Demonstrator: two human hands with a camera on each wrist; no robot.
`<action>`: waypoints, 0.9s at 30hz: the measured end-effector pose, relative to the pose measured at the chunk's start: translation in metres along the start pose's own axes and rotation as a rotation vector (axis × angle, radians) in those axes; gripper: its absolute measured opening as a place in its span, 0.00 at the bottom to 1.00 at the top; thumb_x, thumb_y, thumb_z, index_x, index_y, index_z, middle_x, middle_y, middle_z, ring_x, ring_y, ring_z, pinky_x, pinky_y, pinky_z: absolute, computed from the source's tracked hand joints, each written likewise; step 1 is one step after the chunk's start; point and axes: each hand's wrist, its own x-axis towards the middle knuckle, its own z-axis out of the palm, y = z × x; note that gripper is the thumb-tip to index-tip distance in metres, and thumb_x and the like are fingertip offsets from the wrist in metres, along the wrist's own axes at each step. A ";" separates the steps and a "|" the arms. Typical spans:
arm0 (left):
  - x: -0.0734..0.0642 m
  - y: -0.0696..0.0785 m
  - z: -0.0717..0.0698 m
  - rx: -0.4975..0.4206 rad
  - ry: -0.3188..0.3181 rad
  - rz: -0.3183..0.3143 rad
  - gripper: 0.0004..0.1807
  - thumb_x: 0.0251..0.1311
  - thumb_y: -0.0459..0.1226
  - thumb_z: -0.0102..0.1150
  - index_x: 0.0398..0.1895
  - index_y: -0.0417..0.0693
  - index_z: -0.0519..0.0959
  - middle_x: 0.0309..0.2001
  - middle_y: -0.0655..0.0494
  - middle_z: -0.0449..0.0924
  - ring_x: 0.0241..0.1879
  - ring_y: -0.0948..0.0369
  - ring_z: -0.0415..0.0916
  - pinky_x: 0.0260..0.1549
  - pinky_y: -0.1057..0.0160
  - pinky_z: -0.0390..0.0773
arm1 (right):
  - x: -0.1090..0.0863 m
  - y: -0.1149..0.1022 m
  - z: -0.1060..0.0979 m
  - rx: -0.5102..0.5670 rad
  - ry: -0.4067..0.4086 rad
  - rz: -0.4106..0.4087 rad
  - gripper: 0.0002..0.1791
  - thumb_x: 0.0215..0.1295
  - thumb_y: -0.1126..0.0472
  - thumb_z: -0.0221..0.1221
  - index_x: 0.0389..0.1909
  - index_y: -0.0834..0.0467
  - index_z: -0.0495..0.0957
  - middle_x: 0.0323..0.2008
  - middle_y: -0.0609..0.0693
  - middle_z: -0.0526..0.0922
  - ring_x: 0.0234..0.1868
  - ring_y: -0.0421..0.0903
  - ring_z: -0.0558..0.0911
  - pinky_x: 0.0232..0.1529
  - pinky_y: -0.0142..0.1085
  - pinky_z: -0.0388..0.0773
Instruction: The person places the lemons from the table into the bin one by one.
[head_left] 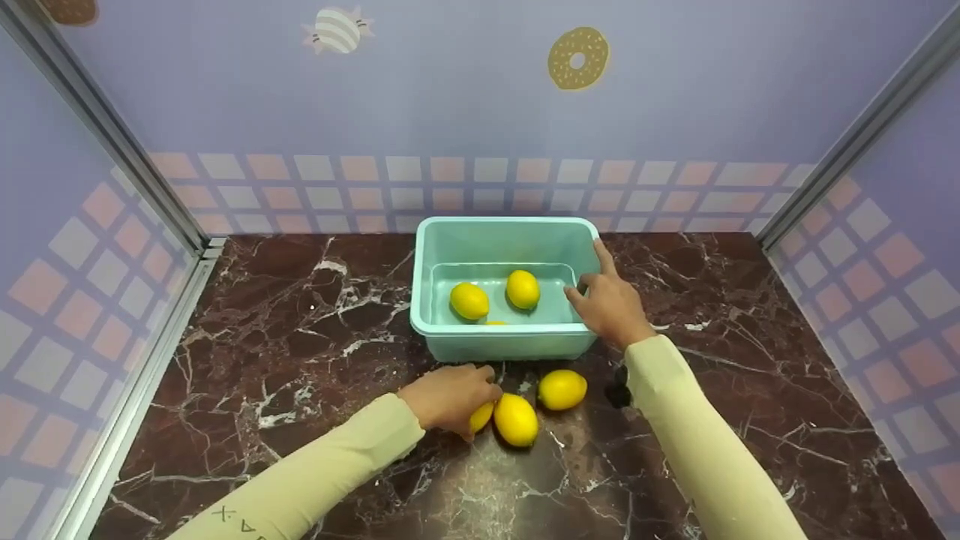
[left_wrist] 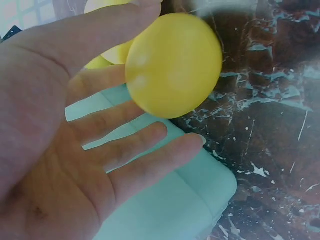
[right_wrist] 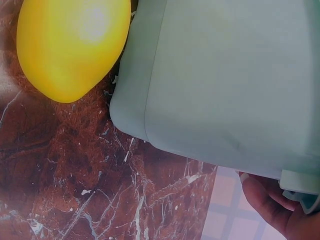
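Note:
In the head view a lemon [head_left: 481, 417] lies partly hidden under my left hand [head_left: 455, 397]. My left thumb and fingers are around this lemon [left_wrist: 175, 65] in the left wrist view, with the ring and little fingers stretched past it. My right hand [head_left: 613, 306] holds the right rim of a mint-green plastic basin [head_left: 510, 346], its index finger pointing along the edge. Fingers [right_wrist: 267, 202] curl below the rim in the right wrist view. Two lemons show fully inside the basin, with a sliver of another behind the front wall.
Two more lemons, one nearer [head_left: 516, 420] and one to its right [head_left: 562, 390], lie on the dark marbled tabletop [head_left: 300, 390] in front of the basin. A patterned wall [head_left: 480, 112] stands behind, with side panels left and right. Something black [head_left: 619, 388] shows beneath the right wrist.

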 end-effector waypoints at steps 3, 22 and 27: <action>0.001 0.000 0.002 0.003 0.001 -0.001 0.29 0.34 0.43 0.80 0.47 0.54 0.81 0.42 0.56 0.75 0.39 0.57 0.75 0.43 0.57 0.81 | 0.000 0.000 0.000 -0.005 -0.002 0.000 0.22 0.68 0.45 0.53 0.41 0.60 0.83 0.78 0.52 0.43 0.33 0.58 0.81 0.39 0.51 0.76; 0.004 0.003 0.022 0.021 -0.046 0.009 0.34 0.40 0.41 0.76 0.56 0.53 0.77 0.52 0.52 0.77 0.46 0.54 0.77 0.50 0.58 0.80 | 0.000 0.000 -0.001 0.004 0.002 0.004 0.22 0.67 0.45 0.53 0.41 0.60 0.82 0.78 0.52 0.43 0.33 0.57 0.80 0.40 0.51 0.76; 0.002 0.002 0.021 0.041 -0.026 0.046 0.32 0.41 0.36 0.74 0.55 0.56 0.78 0.50 0.52 0.77 0.44 0.55 0.77 0.49 0.59 0.80 | -0.001 -0.001 -0.001 0.001 -0.007 0.006 0.22 0.68 0.45 0.52 0.41 0.59 0.83 0.78 0.52 0.42 0.32 0.57 0.80 0.38 0.50 0.75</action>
